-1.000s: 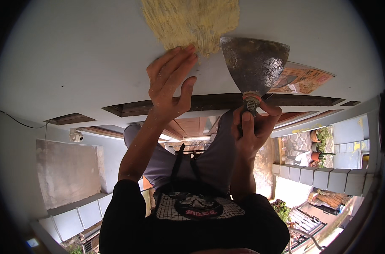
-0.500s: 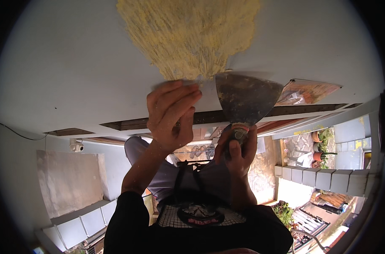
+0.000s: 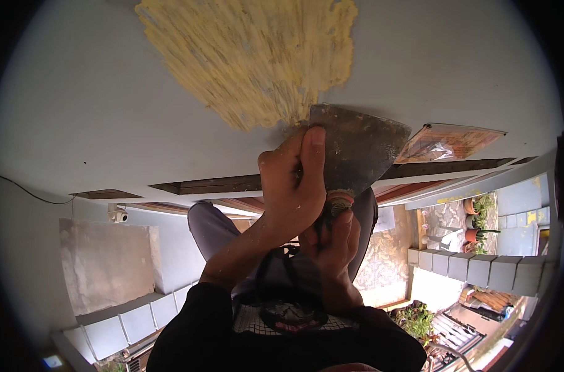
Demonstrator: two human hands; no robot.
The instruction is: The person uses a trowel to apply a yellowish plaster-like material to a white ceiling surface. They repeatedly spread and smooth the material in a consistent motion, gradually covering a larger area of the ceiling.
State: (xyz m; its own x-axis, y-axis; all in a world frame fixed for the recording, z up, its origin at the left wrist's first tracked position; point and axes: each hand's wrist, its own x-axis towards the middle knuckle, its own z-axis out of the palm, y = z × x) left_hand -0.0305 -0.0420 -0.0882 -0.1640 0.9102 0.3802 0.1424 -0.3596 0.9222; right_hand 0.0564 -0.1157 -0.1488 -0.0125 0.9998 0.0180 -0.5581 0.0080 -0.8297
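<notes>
Your left hand (image 3: 288,180), near the middle of the frame, is closed on the left edge of the scraper (image 3: 365,149); its thumb lies along the near face of the blade, and the ends of the other fingers are hidden. Your right hand (image 3: 336,242), just below and to the right, has its fingers clamped around the handle (image 3: 339,201), with the thumb up along it. The scraper stands right of centre, its wide end toward the top of the frame, its grey metal stained and scuffed.

Just above your left hand, a streaky yellow patch (image 3: 257,62) spreads over the pale grey surface (image 3: 77,118) to the top edge. The blade's upper left corner lies beside the patch's lower end; whether they touch, you cannot tell from here. To the right of the blade is an orange printed sheet (image 3: 449,142), partly glossy. A long dark slot (image 3: 214,185) runs behind your hands.

Farther out, a white camera (image 3: 116,213) and a thin black cable (image 3: 28,191) sit at left. Potted plants (image 3: 472,235) show at right, near a row of pale blocks (image 3: 477,268). Your grey trousers (image 3: 211,226) and black sleeves (image 3: 198,322) fill the lower middle.
</notes>
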